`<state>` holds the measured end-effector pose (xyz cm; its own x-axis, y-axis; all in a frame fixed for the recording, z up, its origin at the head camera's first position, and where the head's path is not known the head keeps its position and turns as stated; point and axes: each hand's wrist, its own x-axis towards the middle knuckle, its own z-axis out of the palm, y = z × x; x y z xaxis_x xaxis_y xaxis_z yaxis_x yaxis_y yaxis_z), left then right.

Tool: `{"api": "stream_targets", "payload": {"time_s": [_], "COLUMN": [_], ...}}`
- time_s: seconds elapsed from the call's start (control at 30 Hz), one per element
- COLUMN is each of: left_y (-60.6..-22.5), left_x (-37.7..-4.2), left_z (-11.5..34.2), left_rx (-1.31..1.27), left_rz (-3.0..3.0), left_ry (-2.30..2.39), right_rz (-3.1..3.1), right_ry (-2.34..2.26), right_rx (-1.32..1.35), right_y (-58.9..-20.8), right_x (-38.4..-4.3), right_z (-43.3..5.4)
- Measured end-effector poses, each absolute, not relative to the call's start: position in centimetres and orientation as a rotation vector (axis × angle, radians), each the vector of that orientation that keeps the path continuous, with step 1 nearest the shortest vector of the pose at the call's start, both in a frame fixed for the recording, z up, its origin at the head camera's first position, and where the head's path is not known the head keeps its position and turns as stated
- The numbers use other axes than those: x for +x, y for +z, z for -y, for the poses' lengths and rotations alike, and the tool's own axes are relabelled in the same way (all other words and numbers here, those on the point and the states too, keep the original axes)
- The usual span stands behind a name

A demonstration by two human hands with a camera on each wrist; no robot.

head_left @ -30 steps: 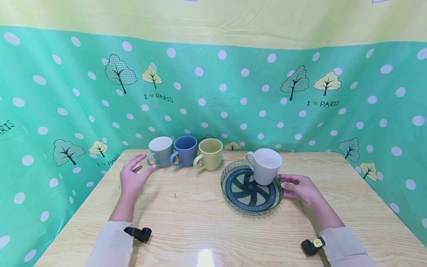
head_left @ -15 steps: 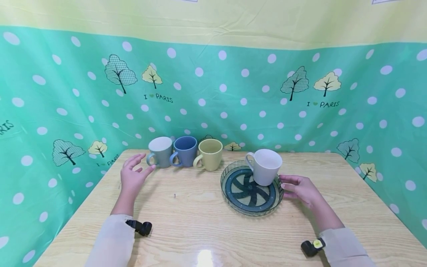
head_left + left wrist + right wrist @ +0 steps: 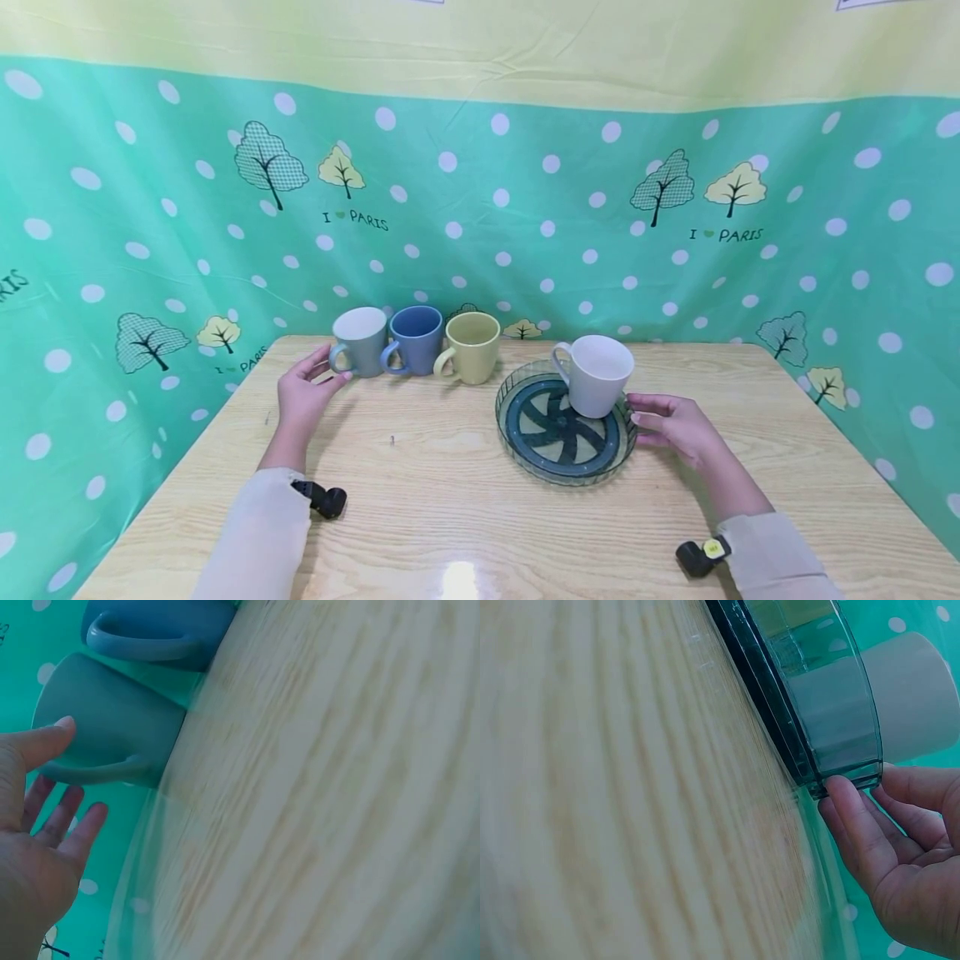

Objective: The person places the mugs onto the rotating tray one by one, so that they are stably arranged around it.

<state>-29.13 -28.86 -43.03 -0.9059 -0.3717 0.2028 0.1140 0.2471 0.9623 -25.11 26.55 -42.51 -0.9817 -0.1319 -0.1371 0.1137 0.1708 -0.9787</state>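
Note:
In the head view, my left hand (image 3: 305,392) is at the grey-green mug (image 3: 363,346), with thumb and fingers on either side of its handle. The left wrist view shows the thumb (image 3: 56,735) in front of the mug (image 3: 112,712) and the other fingers spread beyond the handle (image 3: 97,772). My right hand (image 3: 678,429) touches the right side of a round, clear dark-green turntable tray (image 3: 566,475). Its fingertips (image 3: 840,787) lie against the tray's wall, loosely bent. A white mug (image 3: 598,379) stands upright in that tray, at the back right.
A blue mug (image 3: 416,340) and a yellow mug (image 3: 472,350) stand right of the grey-green one, handles toward the left. All are on a wooden table (image 3: 450,500). A green polka-dot cloth (image 3: 487,225) hangs behind. Black wrist cameras (image 3: 327,502) sit on both sleeves.
My left hand has moved slightly forward and right, bringing its fingers to the grey-green mug's handle. The right hand, tray and mugs have stayed in place.

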Motion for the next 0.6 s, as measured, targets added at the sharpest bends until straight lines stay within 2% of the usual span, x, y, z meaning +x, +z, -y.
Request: {"api": "stream_targets", "payload": {"time_s": [0.6], "left_y": [-42.90], "left_x": [-29.86], "left_z": [28.56], "left_rx": [0.342], "left_rz": [2.107], "left_ry": [-1.689], "right_rz": [-2.253], "right_ry": [-1.902], "right_rx": [-0.004], "right_y": [-42.62], "right_x": [-25.23], "right_z": [-26.56]}}
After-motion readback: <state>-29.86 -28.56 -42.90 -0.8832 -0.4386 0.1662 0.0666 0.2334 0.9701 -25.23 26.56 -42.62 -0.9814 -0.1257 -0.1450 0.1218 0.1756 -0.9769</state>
